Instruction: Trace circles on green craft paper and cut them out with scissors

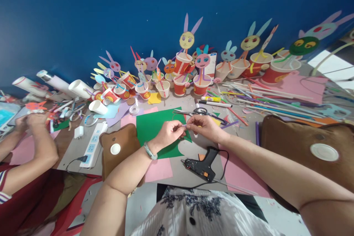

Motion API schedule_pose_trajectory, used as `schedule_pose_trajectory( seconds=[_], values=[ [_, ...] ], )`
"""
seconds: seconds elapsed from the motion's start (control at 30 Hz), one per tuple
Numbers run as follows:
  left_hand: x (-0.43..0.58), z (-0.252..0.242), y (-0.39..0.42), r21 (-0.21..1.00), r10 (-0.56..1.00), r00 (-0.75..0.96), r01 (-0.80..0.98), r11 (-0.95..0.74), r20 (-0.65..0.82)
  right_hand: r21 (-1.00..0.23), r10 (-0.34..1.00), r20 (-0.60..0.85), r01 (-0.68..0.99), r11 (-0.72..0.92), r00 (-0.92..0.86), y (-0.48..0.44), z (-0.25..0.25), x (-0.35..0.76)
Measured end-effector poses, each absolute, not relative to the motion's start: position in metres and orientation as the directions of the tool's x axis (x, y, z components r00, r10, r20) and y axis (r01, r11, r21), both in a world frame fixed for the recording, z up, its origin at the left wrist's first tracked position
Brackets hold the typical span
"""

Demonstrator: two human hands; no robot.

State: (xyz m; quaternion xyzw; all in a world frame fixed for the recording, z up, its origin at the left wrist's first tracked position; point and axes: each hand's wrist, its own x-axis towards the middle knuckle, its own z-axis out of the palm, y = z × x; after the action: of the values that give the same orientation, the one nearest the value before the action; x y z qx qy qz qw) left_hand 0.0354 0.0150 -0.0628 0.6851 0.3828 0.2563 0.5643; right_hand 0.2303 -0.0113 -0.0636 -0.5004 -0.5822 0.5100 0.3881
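Observation:
My left hand [169, 131] and my right hand [204, 126] meet above a green paper sheet [152, 125] on the table. Both pinch a small pale strip [184, 126] between their fingertips. A jade bangle [149, 151] sits on my left wrist. Scissors [199, 111] lie just beyond my hands. A black glue gun [202, 165] with its cord rests on the table below my right forearm.
Paper cups with rabbit faces [181, 70] line the blue wall. Straws and pens [265, 99] lie scattered at the right. Brown cushions [118, 147] [312, 143], a power strip [94, 143] and pink paper [159, 169] surround me. Another person's arms [30, 136] work at the left.

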Motion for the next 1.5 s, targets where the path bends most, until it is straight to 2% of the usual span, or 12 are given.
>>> schedule_pose_trajectory(
  seconds=[0.43, 0.8, 1.13, 1.37, 1.5],
  values=[
    [0.0362, -0.0647, 0.0178, 0.981, 0.776, 0.602, 0.156, 0.117, -0.188, -0.984, 0.961, -0.064, 0.180, -0.015, -0.270, -0.0107, -0.0655, 0.2337],
    [0.0353, -0.0657, 0.0156, 0.979, 0.796, 0.595, 0.203, -0.017, -0.110, -0.978, 0.960, -0.038, 0.207, 0.021, -0.278, -0.0115, -0.0641, 0.2322],
    [0.0345, -0.0630, 0.0166, 0.975, 0.809, 0.578, 0.220, -0.029, -0.106, -0.986, 0.959, -0.058, 0.165, -0.012, -0.277, -0.0097, -0.0653, 0.2333],
    [0.0344, -0.0604, 0.0138, 0.925, 0.791, 0.611, 0.317, -0.209, -0.031, -0.991, 0.942, -0.079, 0.132, -0.037, -0.327, -0.0112, -0.0642, 0.2304],
    [0.0323, -0.0569, 0.0147, 0.920, 0.789, 0.614, 0.318, -0.231, -0.014, -0.986, 0.944, -0.079, 0.166, -0.026, -0.321, -0.0103, -0.0611, 0.2324]
  ],
)
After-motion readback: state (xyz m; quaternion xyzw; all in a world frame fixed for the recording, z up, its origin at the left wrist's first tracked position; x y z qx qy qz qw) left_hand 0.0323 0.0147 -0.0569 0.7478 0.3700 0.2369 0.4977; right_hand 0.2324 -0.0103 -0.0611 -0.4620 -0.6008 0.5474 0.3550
